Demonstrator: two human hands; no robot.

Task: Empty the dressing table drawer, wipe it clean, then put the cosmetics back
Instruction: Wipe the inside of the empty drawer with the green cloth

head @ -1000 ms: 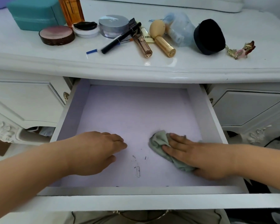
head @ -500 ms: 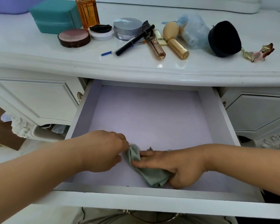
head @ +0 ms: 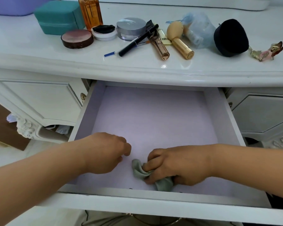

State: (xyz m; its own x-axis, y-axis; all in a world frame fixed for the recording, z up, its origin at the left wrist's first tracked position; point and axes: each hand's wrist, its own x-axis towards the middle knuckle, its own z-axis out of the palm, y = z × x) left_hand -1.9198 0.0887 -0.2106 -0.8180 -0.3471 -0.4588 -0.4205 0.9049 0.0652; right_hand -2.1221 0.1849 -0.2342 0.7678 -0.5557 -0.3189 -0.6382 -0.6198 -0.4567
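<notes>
White dressing table [head: 39, 51], lilac-lined drawer [head: 153, 121], right hand [head: 180, 163] fingers bunching green cloth [head: 153, 178], left hand [head: 106, 152] loosely curled

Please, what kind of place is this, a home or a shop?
Most likely a bedroom or dressing corner at home. A white carved dressing table has makeup on top, such as a gold lipstick and a perfume bottle, and its open drawer is being wiped.

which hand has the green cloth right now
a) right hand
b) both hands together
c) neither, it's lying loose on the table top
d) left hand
a: the right hand is closed around the bunched green cloth near the front of the drawer, while the left hand is beside it, apart from the cloth.
</notes>
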